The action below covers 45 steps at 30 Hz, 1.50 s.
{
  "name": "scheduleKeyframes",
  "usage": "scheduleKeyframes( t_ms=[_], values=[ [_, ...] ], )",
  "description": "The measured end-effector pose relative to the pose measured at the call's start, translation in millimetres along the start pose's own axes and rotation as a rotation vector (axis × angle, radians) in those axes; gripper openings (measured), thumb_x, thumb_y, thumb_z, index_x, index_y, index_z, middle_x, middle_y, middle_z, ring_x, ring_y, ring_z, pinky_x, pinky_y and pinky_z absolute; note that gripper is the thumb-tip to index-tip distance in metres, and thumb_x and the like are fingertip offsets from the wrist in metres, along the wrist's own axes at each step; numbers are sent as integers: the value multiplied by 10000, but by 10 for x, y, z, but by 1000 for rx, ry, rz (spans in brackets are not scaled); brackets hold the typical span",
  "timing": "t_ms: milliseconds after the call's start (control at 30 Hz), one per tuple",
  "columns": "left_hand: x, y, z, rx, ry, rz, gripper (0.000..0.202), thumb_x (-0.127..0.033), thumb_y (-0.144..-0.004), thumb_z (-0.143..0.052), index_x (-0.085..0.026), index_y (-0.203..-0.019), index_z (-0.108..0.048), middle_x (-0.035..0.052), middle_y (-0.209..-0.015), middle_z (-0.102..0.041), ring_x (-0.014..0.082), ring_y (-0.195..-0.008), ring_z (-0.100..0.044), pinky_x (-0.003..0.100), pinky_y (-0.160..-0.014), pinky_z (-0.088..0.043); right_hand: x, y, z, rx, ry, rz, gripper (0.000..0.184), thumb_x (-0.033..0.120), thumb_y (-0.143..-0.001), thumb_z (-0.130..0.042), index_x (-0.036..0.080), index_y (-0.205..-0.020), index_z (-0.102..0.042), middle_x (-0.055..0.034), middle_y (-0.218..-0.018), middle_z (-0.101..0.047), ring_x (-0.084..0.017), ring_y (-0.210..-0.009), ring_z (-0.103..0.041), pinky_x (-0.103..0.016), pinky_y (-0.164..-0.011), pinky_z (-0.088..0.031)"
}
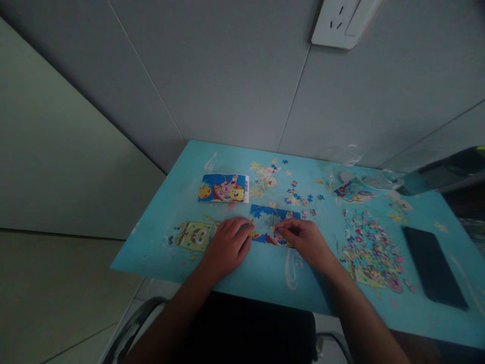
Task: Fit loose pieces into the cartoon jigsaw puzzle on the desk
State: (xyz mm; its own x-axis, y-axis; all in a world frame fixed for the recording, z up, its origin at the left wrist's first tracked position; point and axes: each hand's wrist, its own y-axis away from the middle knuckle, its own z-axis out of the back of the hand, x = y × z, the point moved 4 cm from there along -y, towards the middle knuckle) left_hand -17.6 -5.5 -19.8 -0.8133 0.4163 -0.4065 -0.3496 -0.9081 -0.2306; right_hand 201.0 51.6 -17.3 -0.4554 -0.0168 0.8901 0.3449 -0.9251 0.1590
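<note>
A partly joined jigsaw (271, 222), mostly blue, lies in the middle of the turquoise table (265, 273). My left hand (227, 245) rests beside its left edge, fingers curled with the tips touching the puzzle. My right hand (306, 240) sits at its right edge, thumb and fingers pinched on a small puzzle piece (278, 231) against the assembled part. A printed reference picture (223, 188) lies just behind the jigsaw to the left.
Loose pieces (299, 194) are scattered behind the jigsaw, and a large heap of pieces (369, 250) lies to the right. A black phone (432, 265) lies at the far right. A clear plastic bag and wrapper (364, 187) sit at the back right. Grey wall panels stand behind.
</note>
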Motion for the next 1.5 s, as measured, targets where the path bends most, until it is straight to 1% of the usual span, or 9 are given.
scheduleKeyframes(
  t_ms=[133,500,633,800,867,933,1100,1333,1500],
  values=[
    [12,7,-7,-4,-1,7,283,-209,-964,-513,-202,-1231,-606,97,-1247,-599,258,-1214,-529,465,-1040,-423,2,0,12,-4,10,31,220,368,-910,-612,199,-965,-741,-45,-877,-741,-184,-731,-644,-293,-676,-495],
    [75,33,-70,-1,-29,-27,315,-215,-973,-503,-213,-1274,-595,94,-1305,-584,262,-1230,-523,457,-1051,-419,16,11,18,-49,111,105,192,292,-939,-556,213,-970,-729,-14,-837,-725,-158,-709,-626,-262,-654,-463],
    [131,56,-109,-11,-49,-51,350,-237,-970,-509,-235,-1315,-573,97,-1315,-586,276,-1232,-525,475,-1043,-427,-36,56,340,-208,208,90,220,292,-941,-540,220,-1004,-738,-23,-872,-740,-161,-700,-616,-272,-664,-459],
    [154,71,-118,-10,-65,-61,353,-252,-968,-514,-236,-1317,-563,99,-1326,-579,283,-1233,-531,483,-1050,-421,-231,121,870,-530,355,-1,286,346,-945,-515,193,-1060,-726,-58,-867,-738,-183,-679,-610,-301,-668,-460],
    [162,81,-127,-4,-66,-65,356,-255,-968,-517,-232,-1320,-560,99,-1332,-576,283,-1240,-527,471,-1043,-426,-311,143,998,-654,433,-50,322,364,-939,-512,187,-1119,-710,-69,-855,-733,-197,-679,-619,-317,-677,-461],
    [174,94,-139,4,-68,-66,367,-256,-964,-524,-229,-1329,-554,99,-1346,-569,285,-1252,-519,465,-1044,-425,-381,147,1053,-709,491,-92,338,369,-936,-505,191,-1148,-698,-74,-877,-736,-209,-702,-635,-332,-696,-465],
    [202,124,-154,15,-77,-71,380,-259,-961,-530,-227,-1339,-555,98,-1355,-577,287,-1266,-521,469,-1059,-421,-480,96,1043,-684,568,-158,317,345,-939,-494,196,-1128,-700,-82,-944,-747,-224,-765,-660,-351,-745,-487],
    [315,210,-210,-13,-104,-116,433,-289,-936,-544,-247,-1367,-552,81,-1379,-585,289,-1266,-542,453,-1040,-450,-441,-15,876,-567,585,-25,276,270,-974,-459,210,-1057,-715,-87,-1030,-749,-257,-939,-665,-399,-905,-493],
    [393,252,-274,-49,-132,-196,508,-283,-915,-570,-255,-1419,-510,77,-1382,-589,280,-1245,-560,437,-1000,-473,-493,-33,843,-591,593,-68,307,289,-982,-470,216,-1202,-672,-89,-1043,-741,-254,-931,-663,-399,-871,-511]
  ],
)
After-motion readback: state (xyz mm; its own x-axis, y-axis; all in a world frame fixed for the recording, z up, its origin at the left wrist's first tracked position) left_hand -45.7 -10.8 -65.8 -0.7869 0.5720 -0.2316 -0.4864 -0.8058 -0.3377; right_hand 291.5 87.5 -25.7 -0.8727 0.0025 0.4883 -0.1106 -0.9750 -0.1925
